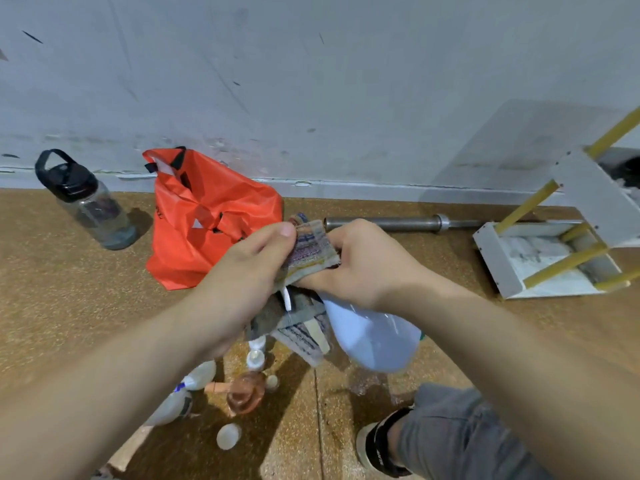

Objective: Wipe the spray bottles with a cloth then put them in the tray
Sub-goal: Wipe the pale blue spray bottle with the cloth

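Seemingly early on: at centre my left hand pinches the striped cloth and my right hand grips the white spray bottle. Both hands are busy, and unwiped bottles lie on the floor at seven o'clock.

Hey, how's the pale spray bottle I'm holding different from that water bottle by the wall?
The spray bottle is milky pale blue; the water bottle is clear grey with a black lid and carry loop. The spray bottle hangs tilted off the floor under the right hand, its top wrapped in the cloth that the left hand pinches; the water bottle stands on the floor, untouched. Both look like plastic.
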### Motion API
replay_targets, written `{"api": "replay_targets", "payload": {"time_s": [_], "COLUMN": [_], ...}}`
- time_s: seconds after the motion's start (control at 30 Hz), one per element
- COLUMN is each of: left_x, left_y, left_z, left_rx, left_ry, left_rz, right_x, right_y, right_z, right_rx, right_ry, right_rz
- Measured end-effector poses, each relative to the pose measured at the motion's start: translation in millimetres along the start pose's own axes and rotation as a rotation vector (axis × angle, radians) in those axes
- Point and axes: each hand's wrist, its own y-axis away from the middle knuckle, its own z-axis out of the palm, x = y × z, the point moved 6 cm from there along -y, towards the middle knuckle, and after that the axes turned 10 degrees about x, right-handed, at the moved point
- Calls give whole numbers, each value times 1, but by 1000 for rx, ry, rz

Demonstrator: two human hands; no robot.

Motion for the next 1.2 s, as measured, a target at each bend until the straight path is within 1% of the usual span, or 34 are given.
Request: {"api": "replay_targets", "payload": {"time_s": [0.03,0.07,0.1,0.13,0.17,0.2,0.27,0.33,0.4,0.47,0.53,0.57,0.6,0.67,0.7,0.73,0.77,0.83,0.9,0.93,0.97,1.07,1.1,1.17,1.2], "left_x": [6,16,22,22,22,21,19,24,24,23,17,16,18,21,24,26,24,11,3,3,7,24,24,23,24], "left_y": [7,18,24,25,25,24,19,12,1,-3,-1,2,6,7,9,10,9,0,-8,-9,-7,12,16,14,12], "left_z": [0,-2,-1,3,9,12,12,5,2,6,10,11,11,6,4,0,-6,-19,-32,-35,-36,-25,-21,-20,-23], "left_rx": [9,48,82,77,27,-19,-73,-37,-34,-97,-204,-240,-245,-132,-67,-9,44,153,218,226,210,74,34,34,56], "left_ry": [-147,-350,-524,-634,-680,-679,-550,-348,-165,-84,-20,-18,-59,-249,-304,-302,-247,-107,-9,17,13,-155,-203,-208,-183], "left_rz": [234,473,676,813,890,907,794,650,430,259,150,140,179,343,393,414,390,219,66,44,80,343,380,375,355], "right_x": [2,4,7,9,12,13,13,11,10,9,13,16,18,18,17,18,17,11,1,-3,-5,-3,-3,-4,-7], "right_y": [-1,-2,-4,-5,-5,-5,-3,0,1,1,1,0,0,-2,-2,-3,-4,-4,-3,-2,-1,-1,-1,0,0], "right_z": [-4,-7,-10,-13,-15,-17,-17,-15,-14,-14,-15,-16,-15,-12,-9,-6,-3,-5,-14,-17,-18,-13,-12,-12,-13], "right_rx": [10,29,54,82,100,109,104,73,54,62,65,63,64,68,66,66,65,84,121,124,119,110,111,89,58], "right_ry": [0,12,28,36,33,21,5,6,27,68,114,120,116,118,127,143,152,98,-11,-60,-93,-121,-129,-201,-285], "right_rz": [3,6,9,23,45,58,59,45,13,-53,-75,-68,-61,-64,-61,-44,-30,-21,-21,-8,5,53,64,84,95]}}
